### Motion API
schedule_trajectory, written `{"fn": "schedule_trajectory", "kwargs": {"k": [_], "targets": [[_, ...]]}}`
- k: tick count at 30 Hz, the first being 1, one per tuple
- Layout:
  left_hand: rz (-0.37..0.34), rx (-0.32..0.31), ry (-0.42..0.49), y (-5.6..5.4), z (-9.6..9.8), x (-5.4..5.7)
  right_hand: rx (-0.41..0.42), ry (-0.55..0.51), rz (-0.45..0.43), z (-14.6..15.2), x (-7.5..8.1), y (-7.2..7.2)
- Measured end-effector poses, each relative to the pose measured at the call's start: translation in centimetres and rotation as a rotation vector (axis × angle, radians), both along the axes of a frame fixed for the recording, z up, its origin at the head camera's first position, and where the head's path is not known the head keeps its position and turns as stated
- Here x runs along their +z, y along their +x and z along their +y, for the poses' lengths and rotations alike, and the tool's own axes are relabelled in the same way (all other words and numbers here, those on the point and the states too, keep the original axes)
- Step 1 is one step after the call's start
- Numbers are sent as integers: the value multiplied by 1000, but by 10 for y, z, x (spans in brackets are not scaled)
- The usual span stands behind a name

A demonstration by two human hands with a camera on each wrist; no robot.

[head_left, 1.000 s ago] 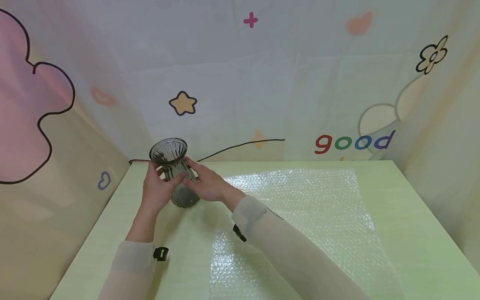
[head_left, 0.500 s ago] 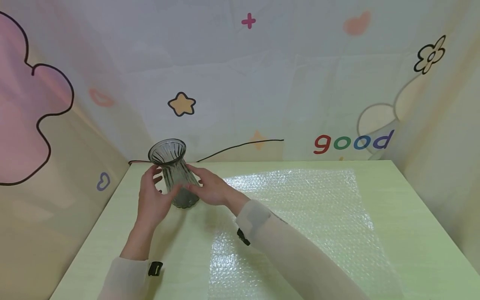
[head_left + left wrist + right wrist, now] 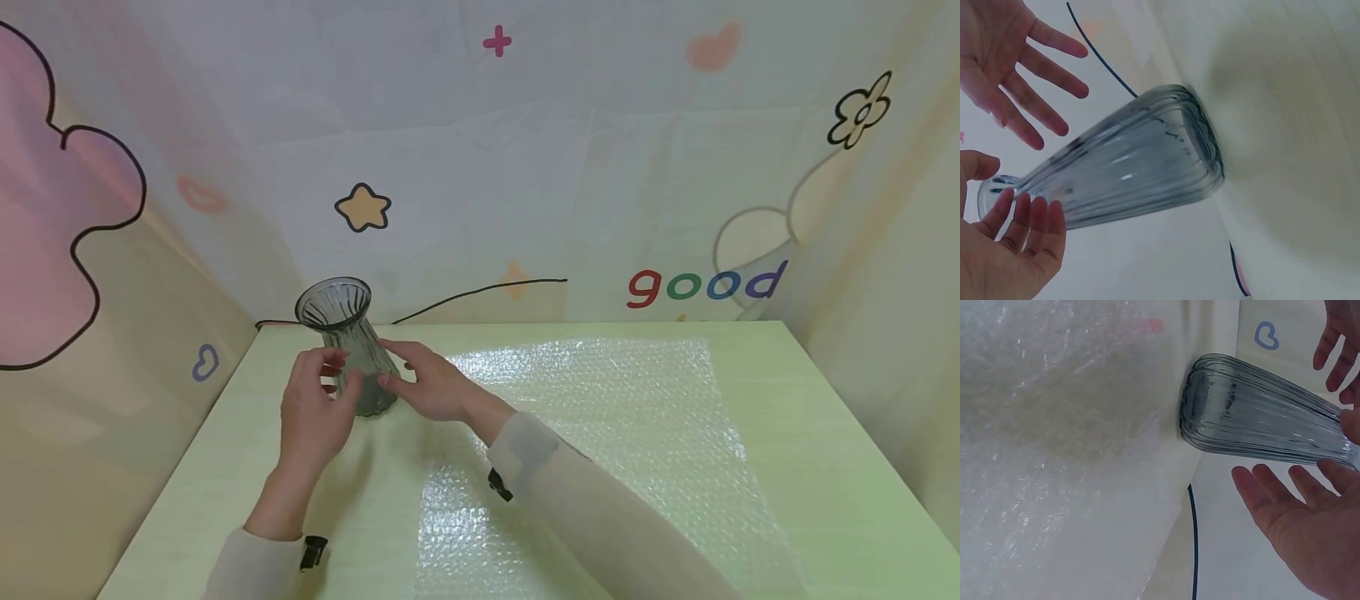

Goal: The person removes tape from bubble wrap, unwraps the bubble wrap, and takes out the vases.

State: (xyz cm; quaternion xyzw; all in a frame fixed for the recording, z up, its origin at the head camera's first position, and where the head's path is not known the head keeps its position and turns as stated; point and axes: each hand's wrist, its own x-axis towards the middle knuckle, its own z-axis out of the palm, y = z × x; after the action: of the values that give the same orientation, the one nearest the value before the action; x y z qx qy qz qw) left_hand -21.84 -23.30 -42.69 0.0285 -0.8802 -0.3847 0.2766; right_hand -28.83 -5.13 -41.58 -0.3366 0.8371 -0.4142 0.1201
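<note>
A grey ribbed glass vase (image 3: 369, 354) with a flared rim stands upright at the back left of the table. My left hand (image 3: 315, 417) is beside its left front, fingers loosely bent. To its right is my right hand (image 3: 435, 383), fingers fairly straight and pointing toward the glass. In the left wrist view, gaps show between the vase (image 3: 1122, 162) and the fingers of both hands. The right wrist view shows the right palm (image 3: 1316, 531) turned toward the vase (image 3: 1254, 419), with relaxed fingers. Neither hand grips it.
A sheet of clear bubble wrap (image 3: 652, 408) lies flat over the middle and right of the pale green table (image 3: 832, 467). Behind stands a printed cloth backdrop (image 3: 465, 200), with more cloth along the left and right sides.
Both hands have let go of the vase and come down and back toward the person. The vase stands in about the same place, no longer held.
</note>
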Motion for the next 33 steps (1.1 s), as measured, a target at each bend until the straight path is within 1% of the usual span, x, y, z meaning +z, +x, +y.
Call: {"fn": "schedule_trajectory", "kwargs": {"k": [5,9,13,21,28,33], "targets": [[-22,-83,-31,1,10,0,0,-7,22,6,-2,2],[-65,-120,-38,-1,17,-3,-19,13,45,12,-3,4],[-100,-140,-40,-4,23,-4,-40,33,82,19,-5,6],[-125,-174,-57,-12,35,-8,-78,48,115,34,-8,7],[-109,-199,-121,-22,51,-10,-112,65,182,49,-12,4],[-109,-210,-158,-27,65,-11,-142,70,210,60,-15,3]]}}
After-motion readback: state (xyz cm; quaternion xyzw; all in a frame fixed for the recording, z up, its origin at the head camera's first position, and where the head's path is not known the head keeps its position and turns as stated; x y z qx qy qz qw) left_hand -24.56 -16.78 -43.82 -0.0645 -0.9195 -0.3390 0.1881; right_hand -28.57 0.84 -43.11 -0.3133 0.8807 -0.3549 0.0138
